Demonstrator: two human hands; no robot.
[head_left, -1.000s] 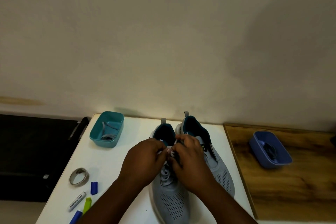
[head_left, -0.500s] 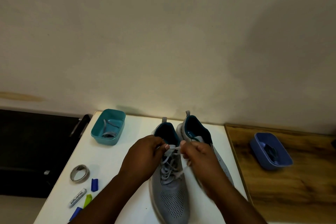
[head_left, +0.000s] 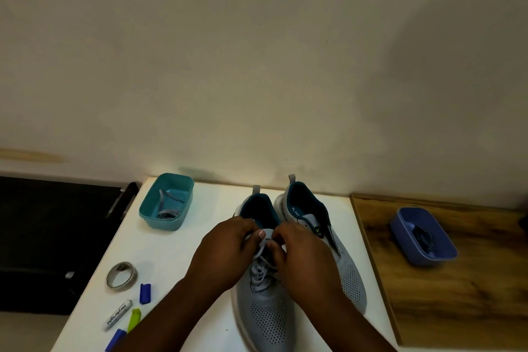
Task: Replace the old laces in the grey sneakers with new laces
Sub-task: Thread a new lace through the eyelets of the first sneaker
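**Both hands pinched on the lace at the top of the left-hand sneaker**

Pinched between thumb and curled fingers, the left hand (head_left: pixel 228 254) and the right hand (head_left: pixel 303 257) each held a strand of the pale grey lace (head_left: pixel 261 264), and the two hands met almost knuckle to knuckle over the tongue of the nearer grey sneaker (head_left: pixel 265 311). How much lace lay inside each grip could not be made out; the fingers hid it.

Taken from the left: a teal tub (head_left: pixel 167 204) with a coil of lace in it stood at the far left corner of the white table (head_left: pixel 177 260). Nearer the front edge lay a roll of tape (head_left: pixel 121 275), a marker (head_left: pixel 117 314) and a few blue and green caps. All of these were well apart from the hands.

The laced sneaker lay with its long axis running away from the person, toe toward the camera, heel toward the wall. The grip sat at the top eyelets, so the rest of the lacing ran down from the hands toward the toe, and any pull on the strands would likely have gone out to either side. The second sneaker (head_left: pixel 323 243) stood just beside it on the right, seemingly touching, and showed no lace. That left the right hand less room sideways than the left, which had bare table to swing over.

Farther right, on the wooden surface (head_left: pixel 457 308), a blue tub (head_left: pixel 423 237) held dark laces. The right hand was the nearer one to it, and the white table's right edge lay between.
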